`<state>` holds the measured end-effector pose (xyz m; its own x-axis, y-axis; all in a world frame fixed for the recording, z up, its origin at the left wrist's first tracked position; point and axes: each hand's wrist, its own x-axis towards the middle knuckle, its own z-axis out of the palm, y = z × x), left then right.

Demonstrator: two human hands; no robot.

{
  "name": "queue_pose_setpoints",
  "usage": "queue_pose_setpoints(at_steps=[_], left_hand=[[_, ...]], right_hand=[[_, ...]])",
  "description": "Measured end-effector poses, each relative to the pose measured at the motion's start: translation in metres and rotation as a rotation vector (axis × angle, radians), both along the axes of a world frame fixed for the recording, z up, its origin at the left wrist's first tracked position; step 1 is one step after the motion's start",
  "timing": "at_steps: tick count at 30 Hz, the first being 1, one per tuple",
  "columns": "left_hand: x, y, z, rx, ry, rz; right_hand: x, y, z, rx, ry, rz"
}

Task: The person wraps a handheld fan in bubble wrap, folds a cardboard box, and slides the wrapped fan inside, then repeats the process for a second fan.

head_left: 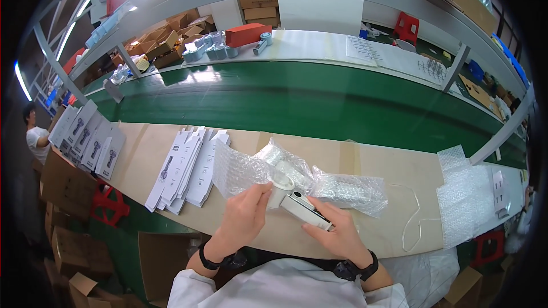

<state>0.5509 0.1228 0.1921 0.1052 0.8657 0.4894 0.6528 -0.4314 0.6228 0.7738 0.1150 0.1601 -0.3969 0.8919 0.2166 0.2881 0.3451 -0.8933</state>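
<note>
Over the near edge of the table, both hands are on a white handheld fan with a round head and a straight handle. My right hand is closed around the handle, which slants down to the right. At the round head, my left hand pinches the rim with thumb and fingertips. Just beyond the fan lie bubble-wrapped items, and a loose bubble wrap bag stands out to their left. A thin whitish cord or strap curls on the tabletop to the right.
Flat white printed cartons are stacked left of the bubble wrap. More printed cartons stand at the far left, above brown boxes. Bubble wrap sheets cover the right end. Beyond runs a green conveyor belt; a person is at far left.
</note>
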Motion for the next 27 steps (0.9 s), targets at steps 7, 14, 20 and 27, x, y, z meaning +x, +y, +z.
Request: queue_pose_setpoints(at_steps=[7, 14, 20, 27], left_hand=[[0.014, -0.004, -0.016, 0.152, 0.137, -0.054], [0.012, -0.005, -0.033, 0.218, 0.320, -0.061], [0.013, -0.003, -0.031, 0.252, 0.288, -0.208], [0.020, -0.007, -0.039, 0.394, 0.296, -0.076]], right_hand=[[-0.007, 0.008, -0.013, 0.172, -0.086, 0.016], [-0.006, 0.010, -0.020, -0.109, 0.127, 0.009], [-0.016, 0.011, -0.026, -0.146, 0.101, -0.011], [-0.018, 0.012, -0.031, 0.352, -0.006, -0.131]])
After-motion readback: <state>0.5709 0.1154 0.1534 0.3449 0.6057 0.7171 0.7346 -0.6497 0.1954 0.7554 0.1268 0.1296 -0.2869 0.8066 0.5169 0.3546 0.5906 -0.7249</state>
